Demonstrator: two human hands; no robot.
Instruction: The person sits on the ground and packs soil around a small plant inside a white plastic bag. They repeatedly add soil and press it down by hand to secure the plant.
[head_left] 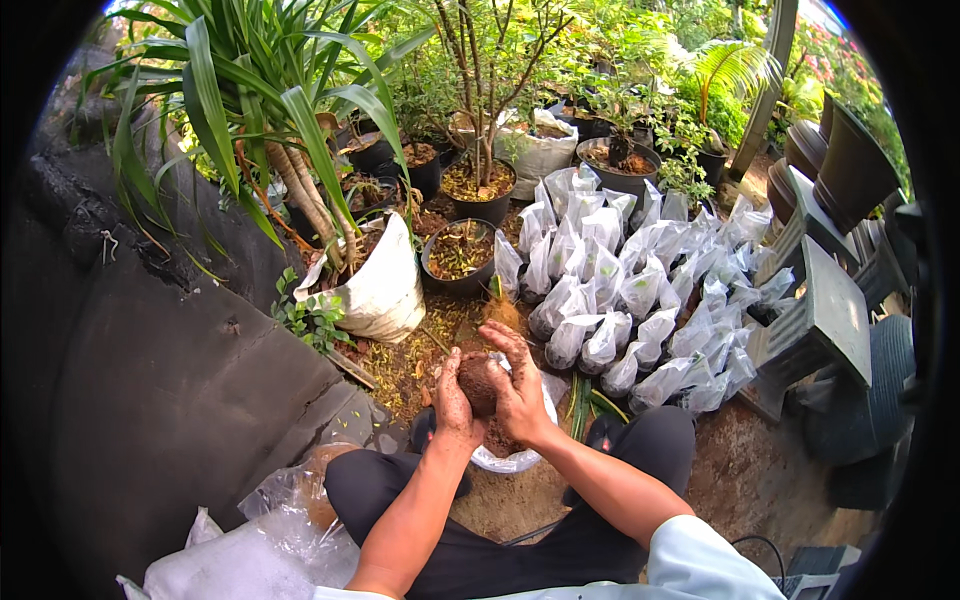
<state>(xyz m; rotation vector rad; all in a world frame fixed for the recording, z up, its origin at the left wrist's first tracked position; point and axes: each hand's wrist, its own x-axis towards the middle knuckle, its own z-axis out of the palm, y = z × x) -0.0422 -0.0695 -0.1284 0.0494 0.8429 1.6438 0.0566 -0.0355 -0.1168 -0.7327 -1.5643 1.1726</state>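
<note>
Between my palms is a rounded clump of dark, moist soil. My left hand cups it from the left, dirt smeared over the skin. From the right, my right hand presses against it with its fingers stretched forward and up. Both hands are above a white container between my knees, with loose brown soil inside. Just beyond my fingertips stands a brown, fibrous tuft; what it belongs to is partly hidden.
Many clear plastic bags with dark bottoms stand in rows to the right. A white sack holds a long-leaved plant at the left, near a black pot. Grey crates rise far right; clear plastic lies lower left.
</note>
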